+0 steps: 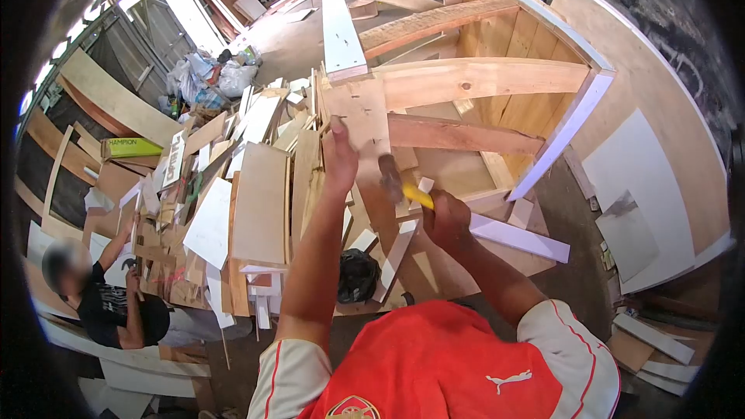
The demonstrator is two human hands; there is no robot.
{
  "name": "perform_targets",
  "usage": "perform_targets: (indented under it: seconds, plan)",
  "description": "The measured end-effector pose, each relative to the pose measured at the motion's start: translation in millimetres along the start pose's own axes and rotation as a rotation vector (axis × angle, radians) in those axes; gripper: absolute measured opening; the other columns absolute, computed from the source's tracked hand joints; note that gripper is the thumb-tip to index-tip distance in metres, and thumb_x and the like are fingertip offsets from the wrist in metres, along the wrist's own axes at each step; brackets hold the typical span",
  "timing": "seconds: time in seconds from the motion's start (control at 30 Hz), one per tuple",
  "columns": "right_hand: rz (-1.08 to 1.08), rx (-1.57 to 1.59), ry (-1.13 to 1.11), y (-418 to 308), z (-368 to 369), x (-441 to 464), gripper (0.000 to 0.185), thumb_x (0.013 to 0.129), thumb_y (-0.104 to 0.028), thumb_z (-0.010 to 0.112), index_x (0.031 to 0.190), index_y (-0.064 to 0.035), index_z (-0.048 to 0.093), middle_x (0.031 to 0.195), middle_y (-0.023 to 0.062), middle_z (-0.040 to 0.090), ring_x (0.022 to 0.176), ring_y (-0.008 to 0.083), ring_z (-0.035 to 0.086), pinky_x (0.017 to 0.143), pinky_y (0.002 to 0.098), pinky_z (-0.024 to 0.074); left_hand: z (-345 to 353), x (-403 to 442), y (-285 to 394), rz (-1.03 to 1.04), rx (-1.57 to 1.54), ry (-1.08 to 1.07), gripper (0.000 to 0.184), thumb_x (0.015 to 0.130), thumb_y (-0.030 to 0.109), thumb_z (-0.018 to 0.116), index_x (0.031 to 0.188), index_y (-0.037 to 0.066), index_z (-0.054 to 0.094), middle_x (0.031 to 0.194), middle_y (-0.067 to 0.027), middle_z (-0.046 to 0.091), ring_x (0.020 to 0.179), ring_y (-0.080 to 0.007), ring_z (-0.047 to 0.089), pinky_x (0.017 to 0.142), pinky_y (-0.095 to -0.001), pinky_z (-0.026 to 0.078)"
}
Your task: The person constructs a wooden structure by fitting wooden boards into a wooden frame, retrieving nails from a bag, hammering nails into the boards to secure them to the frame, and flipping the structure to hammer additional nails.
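My right hand (446, 221) is closed round the yellow handle of a hammer (394, 178), whose dark head is close to the lower part of a pale wooden board (357, 112). That board belongs to a wooden frame (485, 80) with curved crosspieces, and dark nails or marks show on its face. My left hand (340, 155) lies along the board's left edge, thumb pointing up; whether its fingers hold anything is hidden. A white-faced plank (343, 27) meets the top of the board.
Wood offcuts (260, 120) are heaped on the left. A black plastic bag (358, 275) sits below my hands. A co-worker (109, 295) holding a hammer is at the lower left. Large panels (644, 155) lean along the right wall. Filled bags (209, 77) stand behind.
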State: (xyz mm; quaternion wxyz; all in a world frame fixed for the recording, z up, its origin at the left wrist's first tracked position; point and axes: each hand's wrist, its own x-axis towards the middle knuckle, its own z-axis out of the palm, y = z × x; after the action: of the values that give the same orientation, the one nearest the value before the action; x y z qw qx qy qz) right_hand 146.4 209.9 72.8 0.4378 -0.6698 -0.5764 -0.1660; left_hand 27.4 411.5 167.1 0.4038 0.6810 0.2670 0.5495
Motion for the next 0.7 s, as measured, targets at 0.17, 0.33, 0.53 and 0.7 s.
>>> perform_targets:
  seconds: [0.17,0.33,0.53,0.7]
  plan:
    - [0.061,0.000,-0.109,-11,-5,7,0.023,0.088,-0.017,0.066,0.106,-0.0049,0.059,0.082,0.0129,0.062,0.071,0.0317,0.066,0.059,0.0459,0.0528,3,-6,14,-0.024,0.000,-0.010,0.075,0.101,0.073,0.024,0.088,0.003,0.049,0.070,0.0005,0.043,0.068,-0.0099,0.040,0.057,-0.0301,0.034]
    - [0.032,-0.017,-0.075,3,1,8,0.022,0.091,-0.017,0.066,0.109,-0.0062,0.060,0.080,0.0158,0.063,0.068,0.0357,0.066,0.059,0.0480,0.0530,-8,1,-25,0.012,0.179,0.057,0.075,0.105,0.065,0.023,0.100,-0.002,0.056,0.078,-0.0060,0.052,0.074,-0.0171,0.049,0.066,-0.0375,0.043]
    - [0.227,0.210,-0.165,27,-33,-17,0.032,0.097,-0.023,0.062,0.122,-0.0053,0.054,0.085,0.0218,0.068,0.076,0.0436,0.067,0.066,0.0536,0.0527,-14,1,-24,-0.144,0.264,0.125,0.065,0.110,0.049,0.024,0.148,-0.003,0.035,0.127,-0.0174,0.055,0.110,-0.0279,0.055,0.095,-0.0379,0.044]
    - [0.455,0.286,-0.200,61,-70,-46,0.033,0.097,-0.023,0.061,0.124,-0.0053,0.053,0.087,0.0244,0.068,0.080,0.0457,0.067,0.069,0.0545,0.0520,19,-33,30,-0.022,0.151,0.380,0.061,0.106,0.047,0.045,0.131,-0.008,0.049,0.118,-0.0187,0.059,0.104,-0.0249,0.058,0.089,-0.0378,0.045]
